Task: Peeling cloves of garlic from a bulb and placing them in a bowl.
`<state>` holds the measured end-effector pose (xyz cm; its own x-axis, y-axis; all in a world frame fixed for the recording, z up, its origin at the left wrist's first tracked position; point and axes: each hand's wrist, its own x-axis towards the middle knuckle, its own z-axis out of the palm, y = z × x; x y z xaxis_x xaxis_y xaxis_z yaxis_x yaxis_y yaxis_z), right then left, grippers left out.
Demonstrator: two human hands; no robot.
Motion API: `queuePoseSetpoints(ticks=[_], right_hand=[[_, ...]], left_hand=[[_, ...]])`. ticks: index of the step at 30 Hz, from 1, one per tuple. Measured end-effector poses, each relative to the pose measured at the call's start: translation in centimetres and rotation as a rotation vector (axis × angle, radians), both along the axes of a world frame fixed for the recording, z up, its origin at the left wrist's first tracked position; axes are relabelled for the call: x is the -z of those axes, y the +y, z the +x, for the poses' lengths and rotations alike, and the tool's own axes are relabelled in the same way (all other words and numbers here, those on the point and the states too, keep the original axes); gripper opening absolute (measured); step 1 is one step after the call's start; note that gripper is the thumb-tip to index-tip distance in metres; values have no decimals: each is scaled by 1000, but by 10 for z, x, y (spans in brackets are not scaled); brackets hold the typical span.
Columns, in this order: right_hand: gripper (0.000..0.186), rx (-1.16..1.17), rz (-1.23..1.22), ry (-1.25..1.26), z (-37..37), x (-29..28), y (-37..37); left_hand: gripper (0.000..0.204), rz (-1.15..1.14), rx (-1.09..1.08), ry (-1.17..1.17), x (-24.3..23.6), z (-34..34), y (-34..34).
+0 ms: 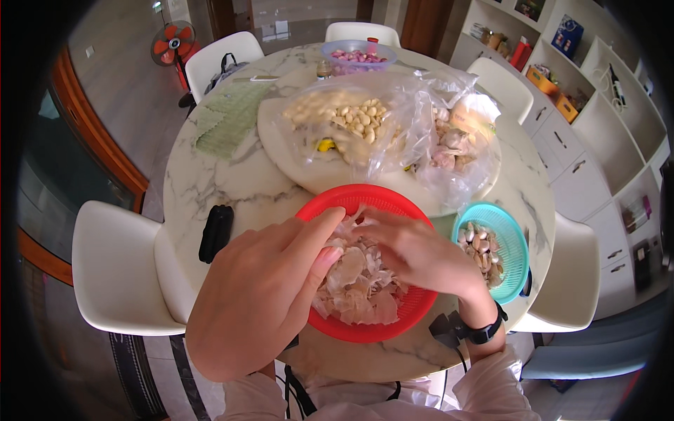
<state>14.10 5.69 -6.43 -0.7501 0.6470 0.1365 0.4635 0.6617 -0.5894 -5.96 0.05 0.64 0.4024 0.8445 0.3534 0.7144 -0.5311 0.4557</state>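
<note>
Both hands are over a red plastic basket (414, 210) heaped with papery garlic skins (358, 281). My left hand (260, 295) comes in large from the lower left, its thumb and forefinger drawn together above the skins. Opposite it, my right hand (421, 252) has its fingers curled inward, the tips close to those of the left. Whatever lies between the fingertips is too small and covered to make out. To the right of the red basket stands a turquoise basket (516, 242) with unpeeled garlic cloves (481, 245) in it.
Beyond the red basket, a clear plastic bag (400, 98) holds peeled cloves (364, 119); another holds garlic bulbs (453, 144). A bowl of reddish-purple pieces (358, 57) stands farther back. A green cloth (230, 118) and a black case (215, 233) lie left. White chairs (126, 266) surround the marble table (193, 179).
</note>
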Motion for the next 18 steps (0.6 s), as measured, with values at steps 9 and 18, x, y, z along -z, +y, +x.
queuePoseSetpoints(ticks=[9, 18], right_hand=[[23, 433, 112, -312, -2, 54, 17], [45, 369, -37, -440, -8, 52, 23]], left_hand=[[26, -19, 12, -57, -3, -8, 1], [28, -62, -15, -79, 2, -10, -3]])
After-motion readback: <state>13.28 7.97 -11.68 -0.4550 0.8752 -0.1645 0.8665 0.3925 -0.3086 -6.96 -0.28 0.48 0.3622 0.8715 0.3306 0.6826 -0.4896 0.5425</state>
